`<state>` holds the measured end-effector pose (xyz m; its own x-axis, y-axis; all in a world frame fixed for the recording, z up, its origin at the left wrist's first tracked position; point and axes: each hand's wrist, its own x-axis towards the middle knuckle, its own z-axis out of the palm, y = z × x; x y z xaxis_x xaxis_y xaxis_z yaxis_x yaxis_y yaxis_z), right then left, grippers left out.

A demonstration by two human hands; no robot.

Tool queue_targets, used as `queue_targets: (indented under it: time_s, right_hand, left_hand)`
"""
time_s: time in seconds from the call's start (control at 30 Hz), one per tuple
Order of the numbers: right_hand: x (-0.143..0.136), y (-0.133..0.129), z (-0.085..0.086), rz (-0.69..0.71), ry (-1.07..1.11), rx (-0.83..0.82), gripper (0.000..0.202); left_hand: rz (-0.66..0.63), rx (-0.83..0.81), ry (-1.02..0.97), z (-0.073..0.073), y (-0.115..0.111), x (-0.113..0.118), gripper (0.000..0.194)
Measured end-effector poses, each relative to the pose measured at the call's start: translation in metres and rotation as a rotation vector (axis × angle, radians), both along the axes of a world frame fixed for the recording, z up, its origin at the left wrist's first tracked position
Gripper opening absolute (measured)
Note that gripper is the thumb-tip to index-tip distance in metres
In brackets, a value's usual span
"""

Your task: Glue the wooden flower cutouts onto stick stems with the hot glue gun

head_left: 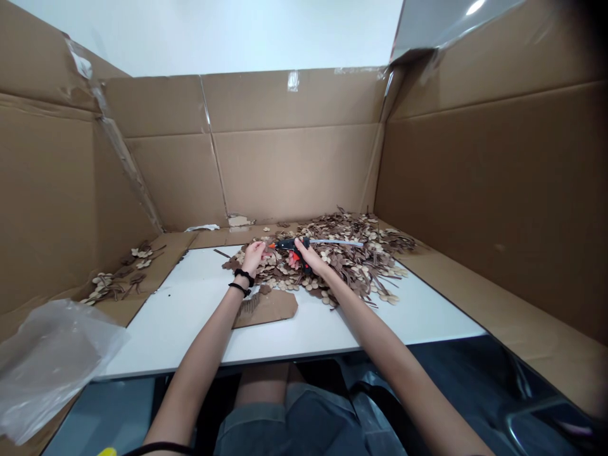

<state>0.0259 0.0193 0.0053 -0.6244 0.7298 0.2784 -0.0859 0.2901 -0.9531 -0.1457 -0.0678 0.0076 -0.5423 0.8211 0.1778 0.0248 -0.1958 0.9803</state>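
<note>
**Glue gun [286, 244] and two hands at a heap of flower-shaped pieces [351, 269]**

We see the glue gun over the near left part of the heap, its orange nozzle toward the left hand and a translucent glue stick [337, 241] projecting from its rear. The right hand [304, 253] wraps its black-and-red handle. The left hand [255, 256] draws its fingertips together beside the nozzle; we cannot tell what they pinch. The flat pieces are tan and dark brown, round-petalled, mixed with thin strips. Nearer us, an angular cardboard piece [278, 307] lies on the smooth white tabletop [180, 291], close to its straight front edge. Creased, taped cardboard walls [294, 164] bound the far side and both flanks. We find the widest open surface left of the left forearm, reaching toward a crumpled, translucent plastic bag [57, 354]; a narrower strip lies right of the right forearm.
</note>
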Motion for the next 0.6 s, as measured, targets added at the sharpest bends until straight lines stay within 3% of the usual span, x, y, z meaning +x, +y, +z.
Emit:
queue_targets:
  time_s: [0.1, 0.2, 0.6]
  right_hand:
    - [0.0, 0.002, -0.002, 0.109, -0.011, -0.096, 0.066]
    - [0.0, 0.003, -0.003, 0.09, -0.011, -0.139, 0.062]
    - [0.003, 0.005, -0.005, 0.051, -0.088, -0.037, 0.062]
  left_hand:
    - [0.004, 0.019, -0.001, 0.001, -0.002, 0.002, 0.013]
    - [0.008, 0.013, -0.016, 0.002, -0.004, 0.003, 0.012]
    - [0.027, 0.029, -0.036, 0.01, -0.009, 0.011, 0.01]
